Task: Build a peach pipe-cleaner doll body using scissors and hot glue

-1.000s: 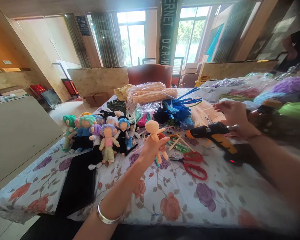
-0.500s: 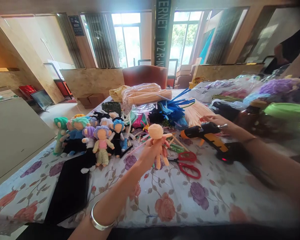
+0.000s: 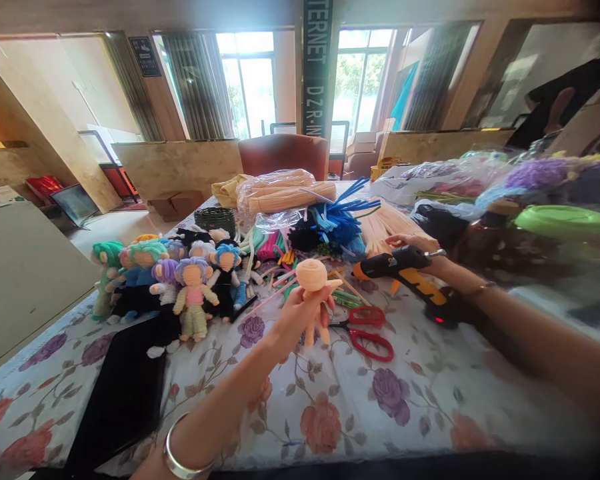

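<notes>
My left hand (image 3: 294, 319) is raised over the flowered tablecloth (image 3: 330, 413) and grips a bald peach pipe-cleaner doll (image 3: 312, 276) by the body, head up. My right hand (image 3: 416, 244) lies low on a spread of peach pipe cleaners (image 3: 380, 227), just behind an orange and black glue gun (image 3: 405, 267) standing on the table. The gun partly hides its fingers, so I cannot see if they hold anything. Red-handled scissors (image 3: 371, 331) lie between my hands.
Several finished dolls with coloured hair (image 3: 180, 283) stand at the left by a black pad (image 3: 125, 393). Blue pipe cleaners (image 3: 340, 223), a bagged peach bundle (image 3: 280, 190) and a green basket (image 3: 215, 219) crowd the back. Another person (image 3: 555, 107) is at far right.
My right hand has come down from mid-air to the pipe cleaners behind the glue gun. My left hand has kept the doll and turned it more upright. The view has shifted a little.
</notes>
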`<state>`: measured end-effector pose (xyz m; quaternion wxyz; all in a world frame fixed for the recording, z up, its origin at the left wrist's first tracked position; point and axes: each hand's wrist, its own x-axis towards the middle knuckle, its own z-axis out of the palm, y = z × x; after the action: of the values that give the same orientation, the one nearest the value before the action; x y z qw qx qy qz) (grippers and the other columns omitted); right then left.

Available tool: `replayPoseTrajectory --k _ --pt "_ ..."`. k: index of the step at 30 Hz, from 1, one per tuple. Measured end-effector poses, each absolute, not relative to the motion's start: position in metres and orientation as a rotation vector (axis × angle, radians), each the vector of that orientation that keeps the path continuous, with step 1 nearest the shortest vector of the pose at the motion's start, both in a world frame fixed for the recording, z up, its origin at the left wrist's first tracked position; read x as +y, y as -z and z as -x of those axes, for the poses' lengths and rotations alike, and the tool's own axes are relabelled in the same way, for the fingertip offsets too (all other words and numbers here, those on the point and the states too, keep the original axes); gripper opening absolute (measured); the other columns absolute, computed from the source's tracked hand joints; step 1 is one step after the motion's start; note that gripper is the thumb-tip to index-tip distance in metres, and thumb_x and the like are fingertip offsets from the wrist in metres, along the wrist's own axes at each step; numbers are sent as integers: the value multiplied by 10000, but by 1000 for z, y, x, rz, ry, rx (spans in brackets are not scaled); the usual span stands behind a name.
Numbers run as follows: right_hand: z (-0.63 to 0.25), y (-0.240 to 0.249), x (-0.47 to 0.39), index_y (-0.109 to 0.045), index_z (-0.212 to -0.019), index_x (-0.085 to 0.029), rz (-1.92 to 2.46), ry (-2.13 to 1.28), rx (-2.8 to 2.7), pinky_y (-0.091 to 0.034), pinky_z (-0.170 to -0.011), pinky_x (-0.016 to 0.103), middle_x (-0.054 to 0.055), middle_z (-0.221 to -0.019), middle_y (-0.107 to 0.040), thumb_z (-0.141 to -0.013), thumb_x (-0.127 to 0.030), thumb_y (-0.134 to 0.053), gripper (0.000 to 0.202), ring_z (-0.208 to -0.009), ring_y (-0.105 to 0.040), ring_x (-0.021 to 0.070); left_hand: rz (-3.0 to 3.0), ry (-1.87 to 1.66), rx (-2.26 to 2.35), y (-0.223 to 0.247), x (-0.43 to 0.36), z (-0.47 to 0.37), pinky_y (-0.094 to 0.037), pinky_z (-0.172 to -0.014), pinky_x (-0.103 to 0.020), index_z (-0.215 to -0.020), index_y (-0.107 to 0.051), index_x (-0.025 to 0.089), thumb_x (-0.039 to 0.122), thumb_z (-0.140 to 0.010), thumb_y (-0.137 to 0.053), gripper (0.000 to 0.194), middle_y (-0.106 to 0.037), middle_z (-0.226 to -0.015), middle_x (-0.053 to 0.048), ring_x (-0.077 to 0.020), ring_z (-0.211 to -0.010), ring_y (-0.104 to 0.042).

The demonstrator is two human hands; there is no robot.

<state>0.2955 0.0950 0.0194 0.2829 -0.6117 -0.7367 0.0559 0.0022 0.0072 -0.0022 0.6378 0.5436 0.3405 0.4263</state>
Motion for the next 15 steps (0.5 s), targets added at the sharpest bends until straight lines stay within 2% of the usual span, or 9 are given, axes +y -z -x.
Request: replayPoseTrajectory --k 3,6,11,13,15 --pt "-298 -23 103 -648 -894 -153 1748 -175 -2026 -471 -790 321 104 -987 -662 -786 -220 -635 128 -867 -605 205 -1276 -954 787 1 6 -2 -322 -447 -218 -609 -570 151 492 -770 -593 378 -476 -428 9 -90 -432 -429" --pt "-300 -24 110 -610 -1049 -162 1858 -198 -2069 -503 -817 343 68 -1084 -615 -898 -333 -529 242 -929 -598 173 -1261 -950 799 1 6 -3 -327 -442 -221 -602 -567 150 503 -751 -607 385 -481 -431 8 -93 -430 -435" --pt "-294 -25 109 -573 -1134 -157 1939 -176 -2139 -517 -812 375 63 -1136 -588 -903 -359 -521 311 -957 -594 188 -1248 -943 798 -1 5 -4 -327 -430 -220 -591 -561 151 487 -728 -626 369 -473 -440 16 -87 -422 -426" --pt "-289 -26 104 -601 -1047 -148 1907 -113 -2141 -511 -775 337 58 -1057 -610 -893 -349 -534 261 -890 -594 166 -1234 -939 796 -3 4 -4 -336 -429 -222 -593 -560 152 477 -723 -629 357 -477 -453 16 -87 -424 -429" --pt "-286 -28 98 -613 -828 -148 1860 -40 -2123 -475 -694 276 57 -880 -627 -851 -294 -573 153 -768 -565 143 -1229 -940 794 -4 4 -4 -345 -428 -223 -595 -559 151 470 -727 -622 350 -484 -469 13 -88 -426 -437"
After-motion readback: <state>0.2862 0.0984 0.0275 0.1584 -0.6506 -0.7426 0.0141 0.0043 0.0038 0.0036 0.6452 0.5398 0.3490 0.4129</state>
